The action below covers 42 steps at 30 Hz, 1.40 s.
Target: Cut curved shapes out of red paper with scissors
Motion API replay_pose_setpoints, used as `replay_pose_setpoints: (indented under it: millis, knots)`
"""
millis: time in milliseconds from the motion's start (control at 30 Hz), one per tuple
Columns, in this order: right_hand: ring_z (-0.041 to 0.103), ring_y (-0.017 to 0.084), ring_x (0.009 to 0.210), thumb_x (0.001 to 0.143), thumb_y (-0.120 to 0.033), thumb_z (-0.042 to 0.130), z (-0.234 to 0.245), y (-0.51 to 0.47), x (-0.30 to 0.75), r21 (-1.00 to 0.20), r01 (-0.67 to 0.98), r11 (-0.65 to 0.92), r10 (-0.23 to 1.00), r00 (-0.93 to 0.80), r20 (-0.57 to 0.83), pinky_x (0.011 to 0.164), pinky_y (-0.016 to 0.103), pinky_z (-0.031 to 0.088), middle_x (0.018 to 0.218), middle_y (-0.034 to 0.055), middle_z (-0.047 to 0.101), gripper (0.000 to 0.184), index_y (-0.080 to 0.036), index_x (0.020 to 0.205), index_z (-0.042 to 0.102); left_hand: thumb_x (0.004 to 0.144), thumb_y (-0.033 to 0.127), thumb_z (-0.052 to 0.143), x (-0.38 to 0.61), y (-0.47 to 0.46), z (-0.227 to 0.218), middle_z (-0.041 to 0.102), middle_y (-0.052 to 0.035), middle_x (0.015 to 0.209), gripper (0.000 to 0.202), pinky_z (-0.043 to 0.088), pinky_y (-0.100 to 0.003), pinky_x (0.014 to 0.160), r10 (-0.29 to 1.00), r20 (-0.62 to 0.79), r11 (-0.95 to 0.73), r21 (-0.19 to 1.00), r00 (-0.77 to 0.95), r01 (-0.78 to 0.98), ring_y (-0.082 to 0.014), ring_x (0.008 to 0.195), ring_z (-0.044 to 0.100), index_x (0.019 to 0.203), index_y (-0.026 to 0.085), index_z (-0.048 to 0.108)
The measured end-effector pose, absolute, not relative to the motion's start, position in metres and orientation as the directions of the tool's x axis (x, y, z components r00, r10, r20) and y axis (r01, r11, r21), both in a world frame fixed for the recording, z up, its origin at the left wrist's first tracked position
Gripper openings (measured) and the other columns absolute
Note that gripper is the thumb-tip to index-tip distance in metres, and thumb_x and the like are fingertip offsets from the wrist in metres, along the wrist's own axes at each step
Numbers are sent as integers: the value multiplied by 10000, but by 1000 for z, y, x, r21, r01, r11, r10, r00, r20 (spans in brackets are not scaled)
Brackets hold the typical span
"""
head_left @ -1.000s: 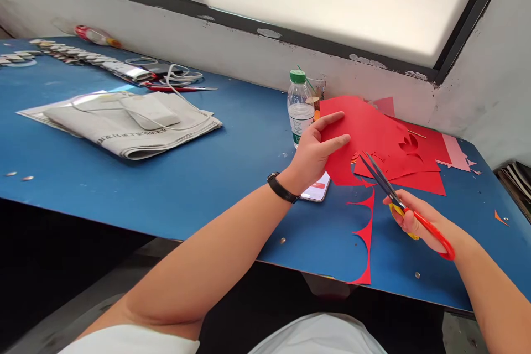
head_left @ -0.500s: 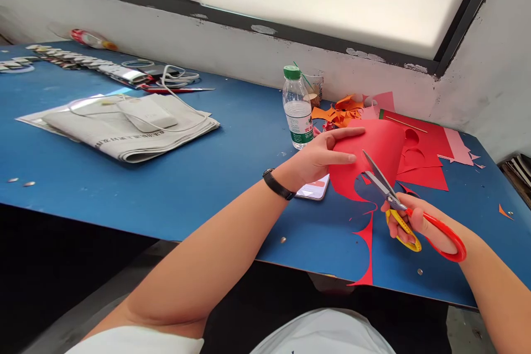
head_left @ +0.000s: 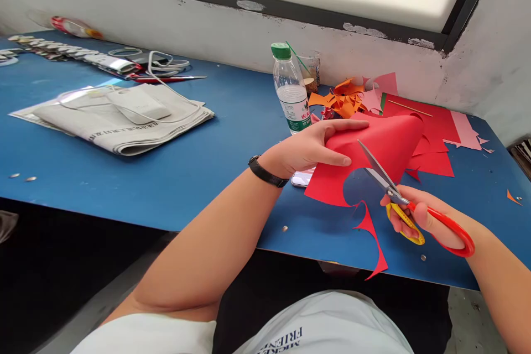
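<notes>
My left hand (head_left: 321, 146) grips a sheet of red paper (head_left: 385, 135) at its left side, with the thumb and a finger lying on top. The sheet is curled up and has a rounded cut-out along its near edge. In my right hand (head_left: 415, 213) is a pair of scissors (head_left: 394, 193) with one red and one yellow handle. The blades stand apart, with the paper's edge between them. A thin curved red strip (head_left: 375, 240) dangles from the sheet near the table's front edge. Part of a phone (head_left: 302, 178) shows beneath my left hand and the paper.
A water bottle (head_left: 290, 91) with a green cap stands behind my left hand. Orange paper scraps (head_left: 344, 100) and red sheets (head_left: 443, 127) lie at the back right. To the left are a folded newspaper (head_left: 120, 131), a white adapter (head_left: 143, 102) and cables.
The red sheet has been turned and curls more to the right. The hanging strip has swung right. The view has shifted slightly, and both hands keep their holds.
</notes>
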State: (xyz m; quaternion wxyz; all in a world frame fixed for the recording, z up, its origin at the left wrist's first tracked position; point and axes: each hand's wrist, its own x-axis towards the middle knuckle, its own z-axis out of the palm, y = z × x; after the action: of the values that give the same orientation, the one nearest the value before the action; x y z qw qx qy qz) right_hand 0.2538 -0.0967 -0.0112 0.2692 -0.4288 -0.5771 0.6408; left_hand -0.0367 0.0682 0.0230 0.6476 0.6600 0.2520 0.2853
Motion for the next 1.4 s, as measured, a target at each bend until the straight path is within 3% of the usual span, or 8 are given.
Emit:
replay_pose_setpoints:
  millis: [200,400,500,600,667,900,1233,1400]
  knots:
    - [510,170,710,880,-1041,584,-12,-100,253,-960,182,-212,828,-488,-275,614,315,423,965,40,639,936,-239,1356,662,700,193,1035,-42,67,29,667,-99,1676,821,732,-505,1046,673,145,-134,988,725,-74,-464,1466,702,1476,316,797]
    - [486,182,718,855,-1051,602,-4,-102,252,-954,206,-217,819,-494,-293,618,334,422,949,41,626,942,-243,1334,669,619,194,1050,-43,66,37,830,-139,1312,626,735,-550,959,709,96,-125,992,699,-9,-465,1166,842,1225,207,892]
    - [462,179,713,869,-1057,562,-5,-103,255,-949,238,-209,798,-520,-306,612,338,401,966,45,627,946,-250,1353,663,632,197,1039,-44,67,40,863,-123,1184,513,741,-464,896,675,74,-143,989,734,32,-386,1052,869,1128,184,907]
    - [457,187,746,916,-1037,509,-11,-105,262,-952,257,-167,795,-535,-285,635,340,409,967,26,568,929,-272,1424,651,677,162,998,-46,68,43,876,-98,1214,485,715,-302,826,605,88,-211,976,792,53,-274,1023,859,1153,191,903]
    - [412,185,745,934,-1023,494,-14,-108,264,-955,248,-164,793,-542,-277,623,332,376,940,4,507,915,-298,1476,632,697,173,990,-47,69,44,877,-100,1249,466,700,-268,831,587,110,-249,967,802,49,-254,1047,851,1155,189,903]
    - [332,164,733,963,-992,517,-10,-112,257,-973,168,-158,799,-557,-226,620,303,349,932,-22,440,803,-331,1392,672,726,215,987,-46,64,45,873,-112,1272,496,708,-337,889,592,134,-303,951,795,65,-285,1079,850,1212,197,891]
    - [306,160,714,920,-1021,545,-7,-112,253,-970,174,-168,802,-548,-238,598,307,340,887,-44,401,835,-310,1348,629,801,226,925,-47,65,41,869,-120,1318,440,699,-353,924,568,175,-323,946,804,22,-319,1156,849,1237,196,871]
    - [333,167,702,884,-1053,538,-6,-112,253,-966,209,-151,809,-536,-242,556,319,278,877,-38,411,894,-293,1350,617,765,207,932,-47,64,44,879,-126,1257,449,697,-339,836,576,170,-337,941,800,43,-298,1054,851,1210,183,886]
